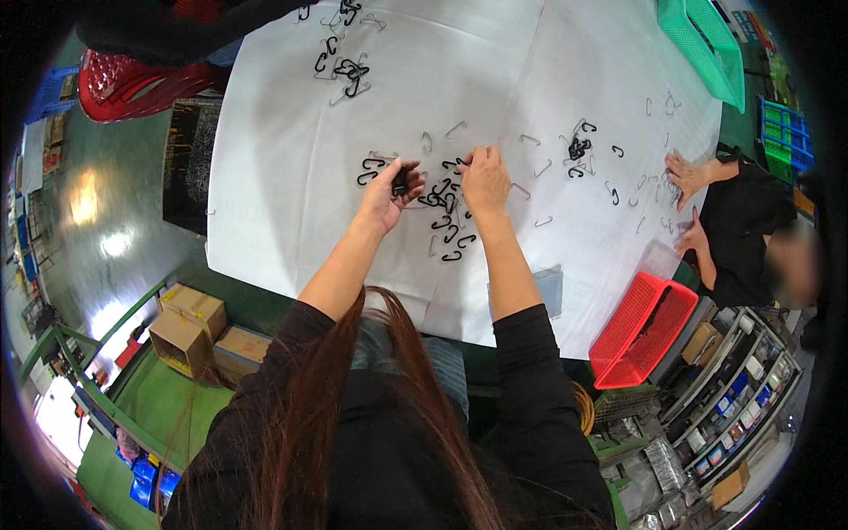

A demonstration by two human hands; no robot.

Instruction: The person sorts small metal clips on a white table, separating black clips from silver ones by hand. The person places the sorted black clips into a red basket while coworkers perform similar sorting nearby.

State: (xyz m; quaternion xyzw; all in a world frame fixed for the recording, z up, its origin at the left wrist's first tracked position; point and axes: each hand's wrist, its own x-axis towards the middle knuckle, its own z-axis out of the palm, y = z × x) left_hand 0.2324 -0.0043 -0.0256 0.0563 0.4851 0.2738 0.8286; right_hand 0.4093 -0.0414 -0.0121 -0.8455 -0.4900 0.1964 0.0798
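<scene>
Above the white-covered table (265, 159), my left hand (383, 199) is curled around a small bunch of black hooks (399, 183). My right hand (486, 184) has its fingers pinched together at a black hook (458, 165), over the pile's far edge. Between and below my hands lies a loose pile of black bent hooks (443, 199), some tangled together. A few more black hooks (371, 162) rest just left of my left hand. Thin silver-grey hooks (521, 191) lie scattered to the right of my right hand.
More hook clusters (352, 71) (579, 148) lie farther off. Across the right side, a co-worker's hands (691, 177) touch silver hooks. A red basket (643, 331) and a green basket (702, 49) stand at the right edge; cardboard boxes (190, 327) sit lower left.
</scene>
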